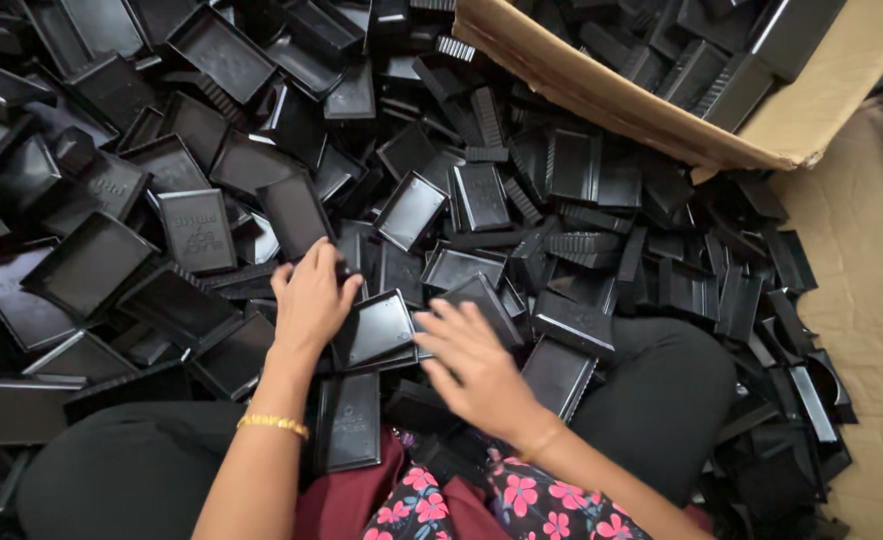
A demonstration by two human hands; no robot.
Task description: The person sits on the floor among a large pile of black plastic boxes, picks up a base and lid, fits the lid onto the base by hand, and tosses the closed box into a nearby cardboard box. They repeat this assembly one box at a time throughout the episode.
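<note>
Glossy plastic trays [373, 328]; matt cardboard box [601, 95]

Trays [261, 190] heaped before the lap; carton [651, 105] behind, right.

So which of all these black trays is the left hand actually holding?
The shallow black tray lying open side up between the two hands; the left hand grips its left edge, unlike the loose ones around.

I note one shallow black rectangular plastic tray [374, 328], glossy, open side up, slightly tilted, lying atop the heap of like trays.
</note>
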